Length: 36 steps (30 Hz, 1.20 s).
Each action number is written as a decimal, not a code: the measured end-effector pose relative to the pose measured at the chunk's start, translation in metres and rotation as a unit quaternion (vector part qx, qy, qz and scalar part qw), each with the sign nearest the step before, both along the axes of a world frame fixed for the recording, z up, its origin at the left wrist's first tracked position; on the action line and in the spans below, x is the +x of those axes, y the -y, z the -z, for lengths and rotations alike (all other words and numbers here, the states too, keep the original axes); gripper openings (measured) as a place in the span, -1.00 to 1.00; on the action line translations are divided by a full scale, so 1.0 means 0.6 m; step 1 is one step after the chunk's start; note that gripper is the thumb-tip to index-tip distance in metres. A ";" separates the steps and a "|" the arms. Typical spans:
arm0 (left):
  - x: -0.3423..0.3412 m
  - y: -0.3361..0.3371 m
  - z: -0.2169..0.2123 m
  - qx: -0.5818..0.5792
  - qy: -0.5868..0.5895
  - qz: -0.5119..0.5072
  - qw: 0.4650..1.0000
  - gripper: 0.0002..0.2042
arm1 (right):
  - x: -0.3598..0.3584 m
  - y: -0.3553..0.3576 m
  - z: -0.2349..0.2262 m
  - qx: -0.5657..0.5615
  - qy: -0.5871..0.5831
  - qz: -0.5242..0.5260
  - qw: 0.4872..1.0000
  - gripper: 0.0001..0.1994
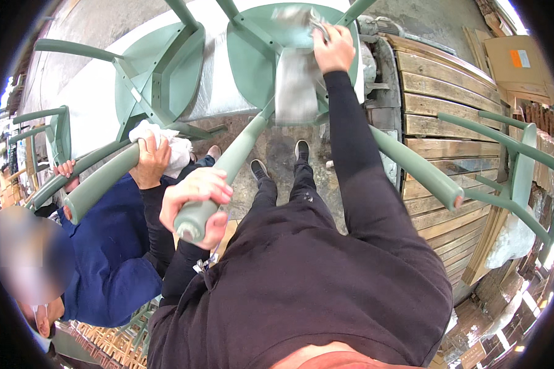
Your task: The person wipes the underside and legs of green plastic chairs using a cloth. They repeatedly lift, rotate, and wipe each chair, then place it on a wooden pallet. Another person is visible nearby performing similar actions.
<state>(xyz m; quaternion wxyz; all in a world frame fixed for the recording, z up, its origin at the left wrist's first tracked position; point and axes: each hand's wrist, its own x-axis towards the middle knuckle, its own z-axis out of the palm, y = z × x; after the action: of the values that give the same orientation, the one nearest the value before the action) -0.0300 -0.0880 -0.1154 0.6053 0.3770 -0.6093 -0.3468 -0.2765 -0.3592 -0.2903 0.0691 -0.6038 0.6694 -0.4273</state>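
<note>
An upturned green chair [246, 61] rests seat-down before me, its legs pointing toward me. My left hand [197, 200] is wrapped around the near end of one chair leg [243, 144]. My right hand [334, 48] reaches to the seat's underside and grips a greyish-white cloth [295, 17], smeared by motion. Below that hand, a pale strip [295, 86] hangs over the chair frame; whether it belongs to the same cloth I cannot tell. Another leg [418, 166] passes under my right forearm and sticks out to the right.
At left, a co-worker in blue holds a white cloth [172, 150] against a leg of a second upturned green chair [181, 67]. Both chairs lie on a white-covered surface [218, 92]. A slatted wooden platform [449, 147] stands right, with more green chair parts [520, 166] and a cardboard box [520, 67] beyond.
</note>
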 end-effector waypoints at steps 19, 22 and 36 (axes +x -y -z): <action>0.103 0.035 -0.030 -0.047 0.033 0.116 0.992 -0.54 | 0.018 0.197 0.052 0.046 -0.109 0.162 0.980 -0.70; 0.095 0.042 -0.028 -0.030 0.048 0.080 0.995 -0.55 | 0.137 0.044 0.142 0.056 -0.073 0.118 0.989 -0.55; 0.088 0.040 -0.030 -0.032 0.043 0.034 0.998 -0.60 | 0.148 0.026 0.124 0.117 -0.184 0.080 0.973 -0.60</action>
<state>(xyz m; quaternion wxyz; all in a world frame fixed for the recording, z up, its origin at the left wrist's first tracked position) 0.0227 -0.1119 -0.0971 0.5781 0.3514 -0.6580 -0.3308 -0.1880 -0.3748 -0.3645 -0.0199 -0.6043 0.7622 -0.2313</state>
